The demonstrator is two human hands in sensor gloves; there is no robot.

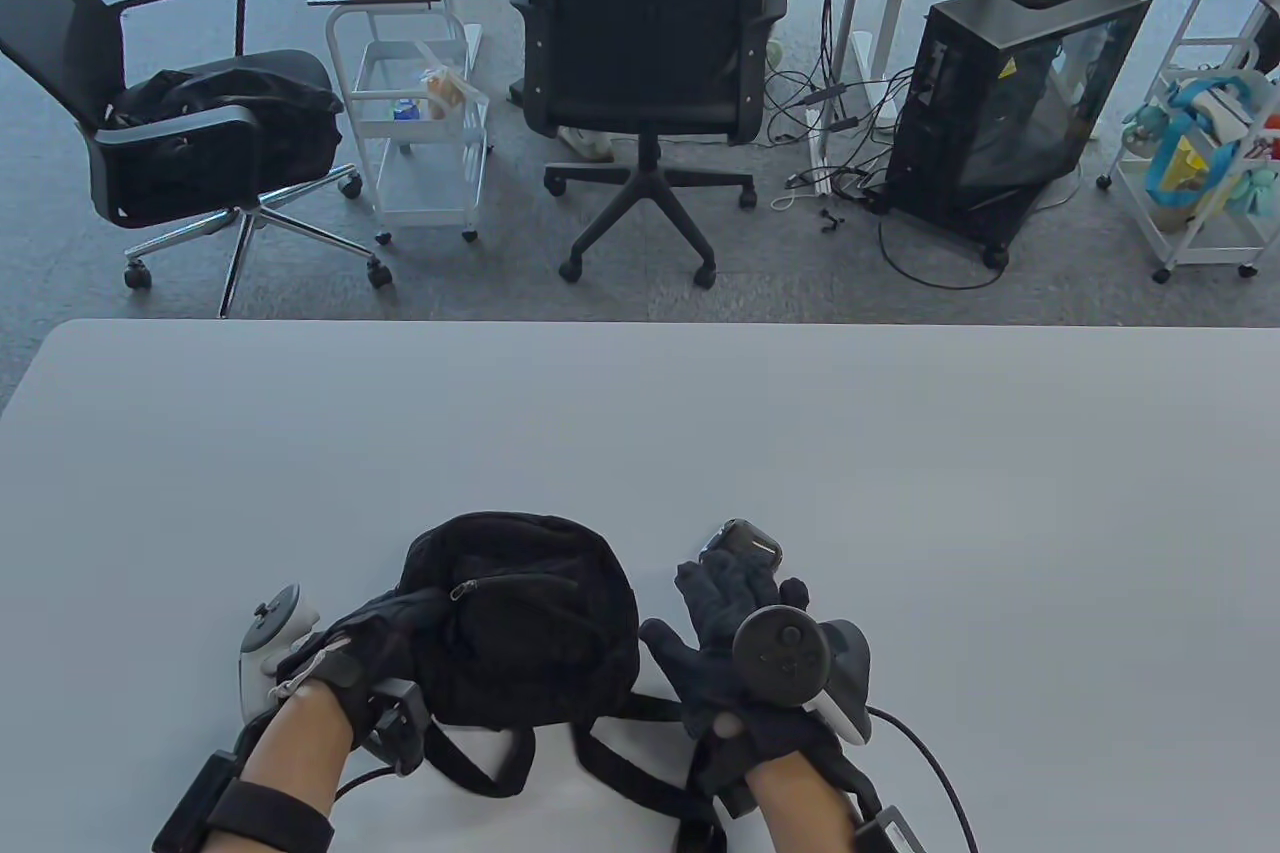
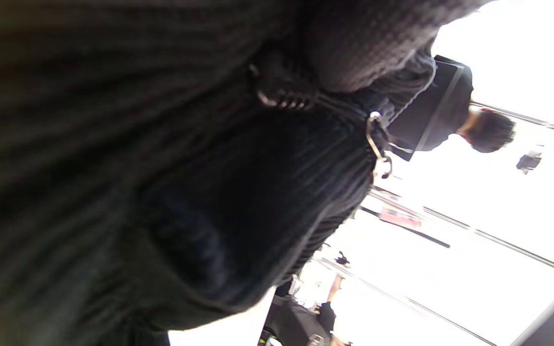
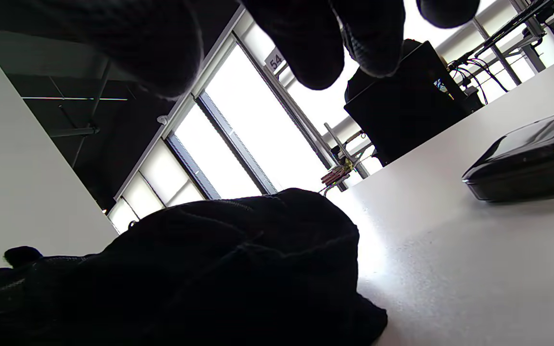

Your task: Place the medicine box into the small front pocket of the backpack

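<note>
A small black backpack (image 1: 530,623) lies on the white table near the front edge, its front pocket facing up, the zipper pull (image 1: 462,590) at the pocket's left end. My left hand (image 1: 395,628) grips the backpack's left side by that zipper; in the left wrist view the fabric (image 2: 161,192) and pull (image 2: 378,149) fill the frame. The medicine box (image 1: 742,541), dark and glossy with rounded corners, lies on the table right of the backpack. My right hand (image 1: 705,608) is open with fingers spread, just short of the box. In the right wrist view the fingers (image 3: 315,53) hang above the table, apart from the box (image 3: 527,163).
The backpack's straps (image 1: 600,763) trail toward the front edge between my wrists. The white table (image 1: 950,493) stretches far and right, its far edge (image 1: 640,323) beyond. Office chairs, carts and a computer tower stand on the floor past it.
</note>
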